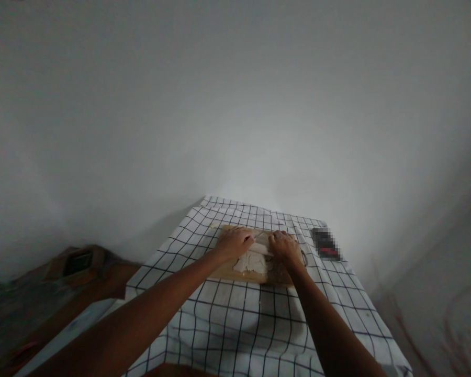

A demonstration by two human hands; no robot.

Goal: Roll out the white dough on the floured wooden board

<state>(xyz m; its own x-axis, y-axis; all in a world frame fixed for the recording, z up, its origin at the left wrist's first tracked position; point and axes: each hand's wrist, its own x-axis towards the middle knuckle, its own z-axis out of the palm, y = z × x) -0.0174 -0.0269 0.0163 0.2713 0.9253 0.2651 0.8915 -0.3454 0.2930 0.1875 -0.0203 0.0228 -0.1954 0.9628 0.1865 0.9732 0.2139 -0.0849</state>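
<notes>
Here, the left hand [233, 244] and right hand [286, 246] lie over a pin [262, 248] across dough [253, 264] on the board [222, 272], fingers bent; whether they grip, I cannot tell.

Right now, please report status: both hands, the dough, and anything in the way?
Left hand, right hand: both on rolling pin. Dough flat on wooden board, edge ragged. Blurred dark object on checked cloth, right of board, apart from it.

The board [227, 271] looks like matt wood, and the dough [251, 263] on it looks matt, rough along its edge. Under them the tablecloth [235, 298] is matt, creased cloth; the far wall [235, 104] looks smooth.
</notes>
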